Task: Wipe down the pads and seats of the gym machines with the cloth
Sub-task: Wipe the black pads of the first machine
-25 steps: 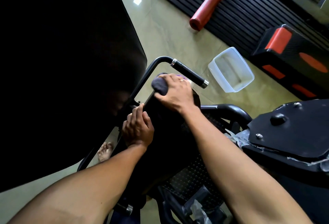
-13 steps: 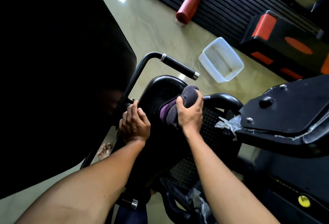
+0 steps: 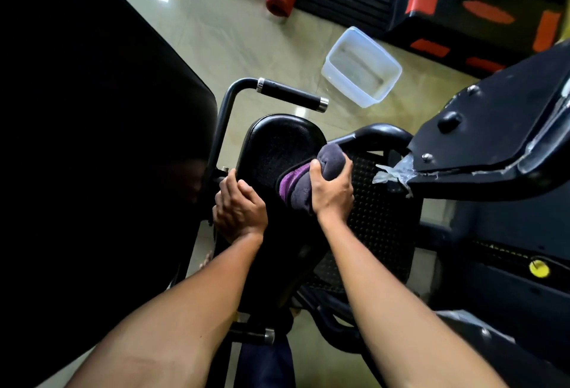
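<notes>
The right hand (image 3: 331,191) is gripping a bunched grey and purple fleecy cloth (image 3: 311,176), pressing it onto the right edge of the rounded black textured vinyl pad (image 3: 277,147). The left hand (image 3: 239,210) is curling its fingers around the pad's left edge. A translucent rectangular plastic tub (image 3: 385,79) is sitting on the glossy tile floor (image 3: 216,33).

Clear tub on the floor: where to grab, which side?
Pinch the rim of the clear tub from above, on the wall nearest the seat pad. It stands upright and open-topped with bare floor around it, so fingers can drop inside with the thumb outside. Probably keep it level; whether it holds water cannot be told.
</notes>
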A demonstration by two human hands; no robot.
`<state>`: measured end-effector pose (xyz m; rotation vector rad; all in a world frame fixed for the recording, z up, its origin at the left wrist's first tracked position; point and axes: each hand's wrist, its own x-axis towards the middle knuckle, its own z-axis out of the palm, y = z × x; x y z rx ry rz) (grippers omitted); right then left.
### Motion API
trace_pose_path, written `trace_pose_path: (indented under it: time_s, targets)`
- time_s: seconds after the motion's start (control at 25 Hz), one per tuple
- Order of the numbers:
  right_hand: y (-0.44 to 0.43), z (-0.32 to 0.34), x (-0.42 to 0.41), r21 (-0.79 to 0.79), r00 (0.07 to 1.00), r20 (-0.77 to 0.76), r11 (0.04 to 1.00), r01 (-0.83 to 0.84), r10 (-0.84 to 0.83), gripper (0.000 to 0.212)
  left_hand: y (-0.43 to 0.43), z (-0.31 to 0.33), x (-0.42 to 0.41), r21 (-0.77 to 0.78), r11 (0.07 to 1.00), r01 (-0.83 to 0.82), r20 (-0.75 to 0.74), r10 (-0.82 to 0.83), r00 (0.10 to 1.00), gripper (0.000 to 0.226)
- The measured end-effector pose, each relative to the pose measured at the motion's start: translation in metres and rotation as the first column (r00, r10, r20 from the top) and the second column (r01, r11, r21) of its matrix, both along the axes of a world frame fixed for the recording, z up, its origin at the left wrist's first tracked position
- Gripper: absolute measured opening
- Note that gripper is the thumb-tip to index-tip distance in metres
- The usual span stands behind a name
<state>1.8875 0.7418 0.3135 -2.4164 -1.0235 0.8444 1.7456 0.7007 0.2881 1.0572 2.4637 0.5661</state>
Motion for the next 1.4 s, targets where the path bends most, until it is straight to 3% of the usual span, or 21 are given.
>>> trace_pose_path:
  time_s: [0.12, 0.24, 0.36, 0.52, 0.6, 0.68, 0.88, 1.08, 1.4]
  targets:
    - [-0.049, 0.008, -0.007, 0.082, 0.994, 0.038, 0.992, 0.098, -0.101, 0.076, 0.002, 0.002, 0.0, -0.004, 1.0, 0.003, 0.016, -0.003, 1.0, 0.041]
    - [-0.045, 0.008, -0.017, 0.065, 0.983, 0.139, 0.992, 0.112, -0.12, 0.075, 0.002, 0.002, 0.0, -0.008, 1.0, 0.009, 0.027, -0.008, 1.0, 0.041]
    - [-0.038, 0.003, -0.05, 0.083, 0.932, 0.348, 0.987, -0.141, 0.104, 0.074, 0.002, -0.001, -0.003, -0.012, 0.999, 0.035, 0.046, -0.035, 0.998, 0.041]
    - [-0.077, -0.003, -0.041, 0.107, 0.875, 0.335, 0.908, -0.405, 0.35, 0.076, 0.003, 0.001, -0.005, 0.024, 0.998, 0.056, 0.064, -0.057, 0.996, 0.05]
    - [-0.098, -0.001, -0.018, 0.124, 0.948, 0.21, 0.955, -0.269, 0.24, 0.076, 0.001, 0.003, -0.006, 0.007, 0.997, 0.072, 0.087, -0.072, 0.994, 0.06]
    - [-0.109, 0.005, -0.01, 0.098, 0.999, 0.012, 0.994, 0.038, -0.04, 0.072, -0.004, 0.004, -0.011, -0.039, 0.991, 0.128, 0.117, -0.122, 0.986, 0.063]
    - [-0.128, 0.016, -0.048, 0.18, 0.912, -0.1, 0.895, 0.409, -0.397, 0.072, -0.024, 0.005, -0.031, -0.04, 0.947, 0.32, 0.237, -0.302, 0.923, 0.051]
    - [-0.19, 0.015, -0.095, 0.154, 0.877, -0.103, 0.863, 0.481, -0.47, 0.078, -0.093, 0.008, -0.054, -0.067, 0.927, 0.37, 0.299, -0.335, 0.893, 0.053]
    - [-0.218, 0.042, -0.099, -0.054, 0.931, -0.141, 0.942, 0.331, -0.336, 0.083, -0.142, 0.043, -0.067, -0.214, 0.877, 0.43, 0.34, -0.346, 0.875, 0.054]
